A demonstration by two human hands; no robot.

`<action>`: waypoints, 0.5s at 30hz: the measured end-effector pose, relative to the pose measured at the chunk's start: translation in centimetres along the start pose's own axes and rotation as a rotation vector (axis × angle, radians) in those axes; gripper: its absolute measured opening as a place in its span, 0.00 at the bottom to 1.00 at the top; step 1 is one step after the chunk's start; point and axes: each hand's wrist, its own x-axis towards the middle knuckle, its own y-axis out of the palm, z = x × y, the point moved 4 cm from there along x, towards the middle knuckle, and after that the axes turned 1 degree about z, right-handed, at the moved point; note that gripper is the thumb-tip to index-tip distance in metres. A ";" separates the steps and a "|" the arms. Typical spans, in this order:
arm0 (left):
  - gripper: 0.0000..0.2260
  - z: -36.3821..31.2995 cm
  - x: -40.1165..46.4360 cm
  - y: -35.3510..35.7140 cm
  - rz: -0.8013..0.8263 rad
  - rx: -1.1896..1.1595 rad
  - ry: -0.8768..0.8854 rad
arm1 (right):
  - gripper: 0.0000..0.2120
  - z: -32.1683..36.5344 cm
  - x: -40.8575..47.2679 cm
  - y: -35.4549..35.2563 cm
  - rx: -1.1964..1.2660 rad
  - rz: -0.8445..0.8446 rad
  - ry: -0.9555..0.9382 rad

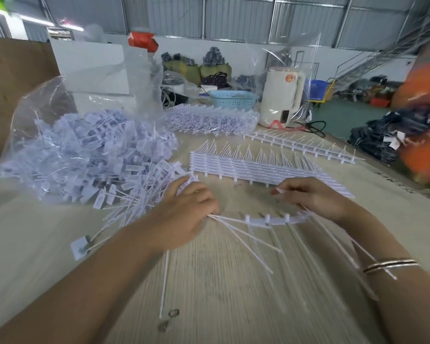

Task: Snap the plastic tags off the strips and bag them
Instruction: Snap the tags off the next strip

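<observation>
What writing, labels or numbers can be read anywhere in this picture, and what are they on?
None can be read.
Round orange sticker on the cream plastic kettle: print too blurred.
Dark marks on the pale wooden table, far right: too smeared.
White plastic tags in the clear bag: any print too small.

Matt white plastic strip on a pale wood-grain table (smooth-looking); glossy clear plastic bag far left; shiny metal bangles.
</observation>
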 end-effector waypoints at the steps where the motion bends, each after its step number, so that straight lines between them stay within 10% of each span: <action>1: 0.14 0.1 0.0 0.5 0.038 0.006 0.004 | 0.06 0.6 0.1 0.3 -0.063 -0.016 -0.027; 15: 0.14 -0.4 0.1 0.1 0.072 -0.169 0.106 | 0.15 2.1 -0.7 -1.9 -0.341 -0.257 -0.164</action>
